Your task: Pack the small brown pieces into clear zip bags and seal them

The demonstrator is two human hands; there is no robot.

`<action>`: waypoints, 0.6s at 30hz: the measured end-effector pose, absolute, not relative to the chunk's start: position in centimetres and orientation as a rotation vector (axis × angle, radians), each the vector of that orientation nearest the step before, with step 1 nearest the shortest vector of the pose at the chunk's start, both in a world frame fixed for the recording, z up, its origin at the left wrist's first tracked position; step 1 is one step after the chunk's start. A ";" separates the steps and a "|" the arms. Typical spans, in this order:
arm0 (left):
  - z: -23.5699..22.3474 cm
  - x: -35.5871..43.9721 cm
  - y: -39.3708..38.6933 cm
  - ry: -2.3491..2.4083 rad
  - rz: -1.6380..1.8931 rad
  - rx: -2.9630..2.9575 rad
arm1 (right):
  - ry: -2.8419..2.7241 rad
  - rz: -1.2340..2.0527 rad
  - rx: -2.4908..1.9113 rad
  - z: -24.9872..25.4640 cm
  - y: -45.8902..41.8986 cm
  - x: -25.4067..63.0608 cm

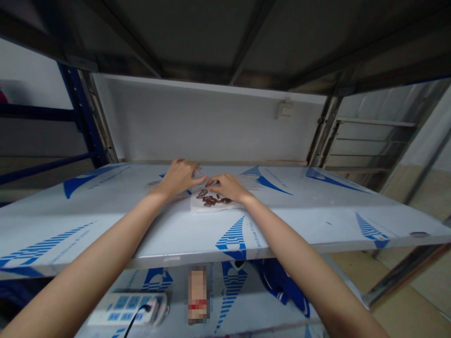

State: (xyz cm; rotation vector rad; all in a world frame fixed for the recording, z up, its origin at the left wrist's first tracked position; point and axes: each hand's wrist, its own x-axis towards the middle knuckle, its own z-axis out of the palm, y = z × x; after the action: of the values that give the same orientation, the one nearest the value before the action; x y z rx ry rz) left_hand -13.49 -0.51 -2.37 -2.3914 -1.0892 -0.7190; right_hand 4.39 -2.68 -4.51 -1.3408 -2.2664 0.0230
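Observation:
My left hand (pixel 181 176) is over the shelf, fingers curled and thumb stretched to the right. Something clear shows between them, too faint to name. Close beside it, my right hand (pixel 227 187) is bent in a pinch, its fingertips nearly meeting my left thumb; what they hold is too small to make out. Beneath the right hand lies a loose heap of small dark brown, oblong ring-like pieces (pixel 210 201). They rest on a white sheet or flat bag (pixel 197 209), partly covered by my right hand. A see-through object (pixel 153 185) sits partly hidden behind my left wrist.
The shelf (pixel 299 216) wears blue-printed protective film. A dark upper shelf (pixel 197 37) hangs low overhead. Below are a power strip (pixel 123 307) with a plugged-in cable, a blurred upright item (pixel 198 293) and blue cloth (pixel 282 284). A wall switch (pixel 285 111) is behind.

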 end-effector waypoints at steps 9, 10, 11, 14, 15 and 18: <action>-2.4 -13.7 -0.2 -1.421 -0.595 -2.662 | -2.451 -0.338 -1.434 -4.9 -2.5 3.1; -2.5 -13.8 0.0 -1.439 -0.600 -2.693 | -2.454 -0.369 -1.425 -4.9 -2.4 3.2; -2.6 -13.9 0.2 -1.454 -0.603 -2.725 | -2.454 -0.389 -1.414 -4.9 -2.4 3.2; -2.9 -14.1 0.7 -1.483 -0.599 -2.823 | -2.429 -0.355 -1.435 -4.8 -2.4 3.4; -3.0 -14.2 0.9 -1.480 -0.597 -2.854 | -2.414 -0.325 -1.462 -4.7 -2.5 3.4; -3.1 -14.3 1.2 -1.438 -0.580 -2.940 | -2.379 -0.237 -1.528 -4.5 -2.6 3.8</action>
State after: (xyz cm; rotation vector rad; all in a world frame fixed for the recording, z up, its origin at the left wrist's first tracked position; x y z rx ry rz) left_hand -14.35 1.24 -3.12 -2.9397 -1.4384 -0.5797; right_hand 3.78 -2.56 -4.46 -1.5279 -2.3786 -0.2372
